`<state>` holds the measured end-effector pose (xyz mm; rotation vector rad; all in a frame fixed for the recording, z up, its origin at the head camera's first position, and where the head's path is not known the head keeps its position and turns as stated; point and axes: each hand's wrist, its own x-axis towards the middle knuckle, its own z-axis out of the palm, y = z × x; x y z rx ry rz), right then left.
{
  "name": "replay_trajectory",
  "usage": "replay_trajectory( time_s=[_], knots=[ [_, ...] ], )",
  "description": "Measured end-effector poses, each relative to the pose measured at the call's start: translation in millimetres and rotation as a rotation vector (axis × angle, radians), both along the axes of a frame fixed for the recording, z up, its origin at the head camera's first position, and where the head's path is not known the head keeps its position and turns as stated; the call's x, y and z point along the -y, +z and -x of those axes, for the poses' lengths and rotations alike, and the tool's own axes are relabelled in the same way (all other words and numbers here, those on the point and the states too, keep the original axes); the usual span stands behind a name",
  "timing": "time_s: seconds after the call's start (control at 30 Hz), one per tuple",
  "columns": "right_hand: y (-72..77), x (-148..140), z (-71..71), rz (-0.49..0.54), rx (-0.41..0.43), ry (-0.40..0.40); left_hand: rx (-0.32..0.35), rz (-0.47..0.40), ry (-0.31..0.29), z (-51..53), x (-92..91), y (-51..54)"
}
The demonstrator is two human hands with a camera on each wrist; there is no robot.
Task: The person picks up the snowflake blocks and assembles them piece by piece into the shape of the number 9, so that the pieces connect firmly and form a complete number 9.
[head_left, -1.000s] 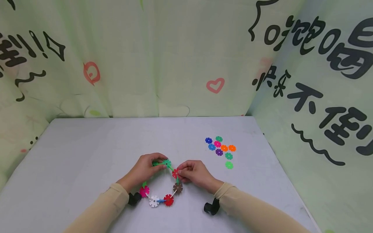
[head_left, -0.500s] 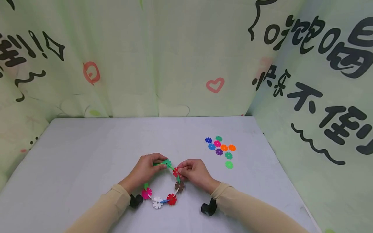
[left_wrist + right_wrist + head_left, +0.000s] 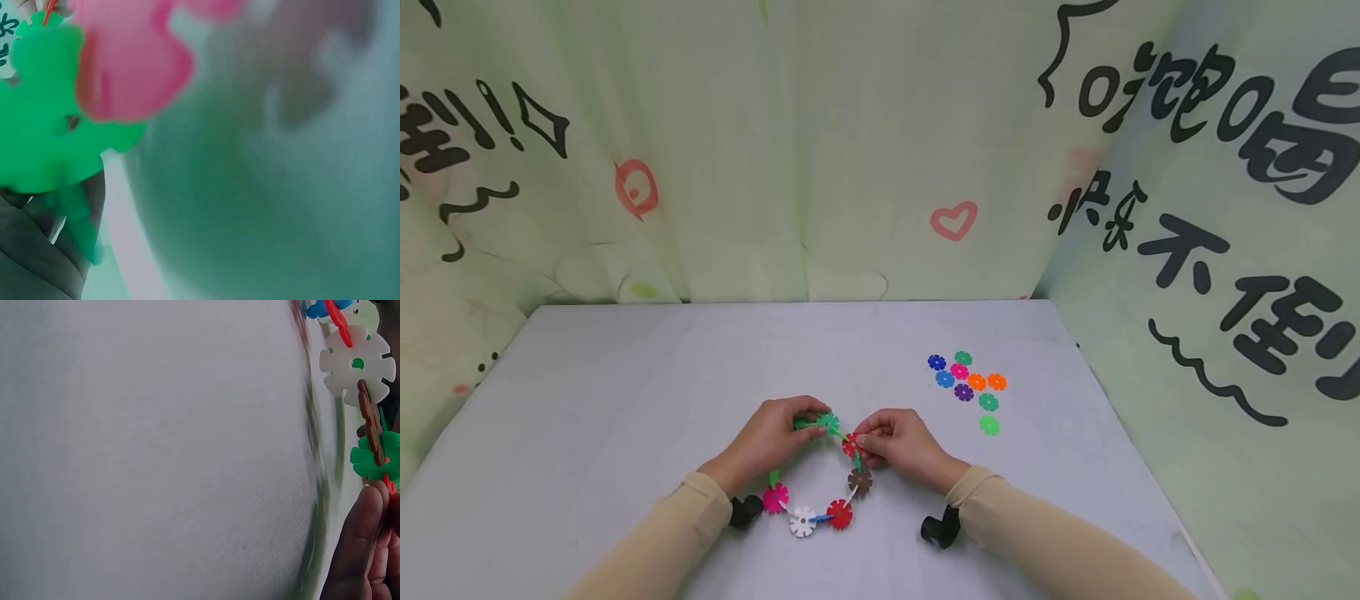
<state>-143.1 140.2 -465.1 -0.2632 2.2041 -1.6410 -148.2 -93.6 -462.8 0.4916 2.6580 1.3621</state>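
Note:
A ring of interlocked plastic snowflake discs hangs between the two hands in the head view. My left hand [image 3: 782, 429] pinches the chain at its upper left, next to a green disc [image 3: 829, 423]. On the upper right, my right hand [image 3: 898, 446] pinches a red disc [image 3: 851, 445] between thumb and fingers. Below run a brown disc [image 3: 860, 481], another red disc [image 3: 839, 514], a white disc [image 3: 802, 522] and a pink disc [image 3: 776, 497]. Close to the left wrist camera, a green disc [image 3: 37, 112] and pink disc [image 3: 131, 69] look blurred. The right wrist view shows a white disc [image 3: 357, 365] slotted to a brown one [image 3: 370, 422].
Several loose snowflake discs [image 3: 964, 392] in blue, green, pink, purple and orange lie flat at the right back of the white table [image 3: 625, 367]. Black wrist cameras [image 3: 942, 529] sit below the sleeves. A printed curtain [image 3: 850, 150] stands behind the table.
The ring's lower part swung slightly right, then partly back left. The right wrist has shifted a little left overall. Both hands keep their grip on the chain.

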Motion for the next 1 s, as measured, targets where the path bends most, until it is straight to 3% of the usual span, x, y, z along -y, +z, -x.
replay_trajectory(
  time_s=[0.33,0.63,0.8,1.0],
  knots=[
    [-5.6,-5.1,5.5,0.031,0.075,0.018,-0.116,0.136,-0.052,-3.7,-0.7,2.2],
    [-5.6,-3.7,7.7,0.027,0.094,0.021,-0.356,0.272,-0.145,-6.8,-5.7,4.9],
    [-4.9,-2.1,8.7,0.048,0.106,0.025,-0.407,0.325,-0.185,-6.5,-8.3,2.1],
    [0.2,1.2,8.5,0.057,0.100,0.009,-0.452,0.365,-0.189,-5.0,-10.0,-1.4]
  ],
)
